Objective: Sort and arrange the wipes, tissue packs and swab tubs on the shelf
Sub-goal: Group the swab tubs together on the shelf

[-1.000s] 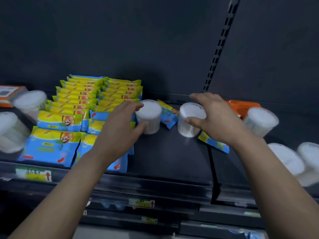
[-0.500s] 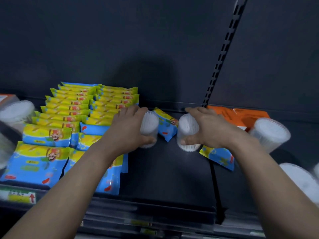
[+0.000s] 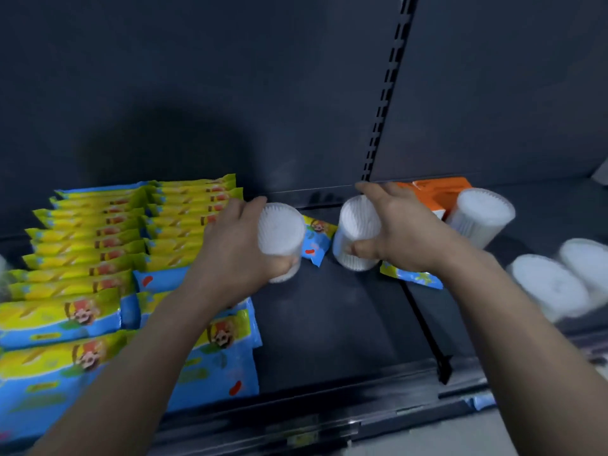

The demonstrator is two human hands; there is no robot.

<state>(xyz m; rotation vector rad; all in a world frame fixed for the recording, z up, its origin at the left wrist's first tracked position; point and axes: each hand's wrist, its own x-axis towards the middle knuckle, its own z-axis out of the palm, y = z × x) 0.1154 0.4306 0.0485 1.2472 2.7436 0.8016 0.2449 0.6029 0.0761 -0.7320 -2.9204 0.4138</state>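
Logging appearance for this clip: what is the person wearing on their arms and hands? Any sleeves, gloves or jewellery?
Nothing worn shows. The left hand and right hand have no gloves, and no rings are visible on the fingers in view. The left forearm and right forearm are uncovered down to the frame edge: no sleeve, watch or bracelet.
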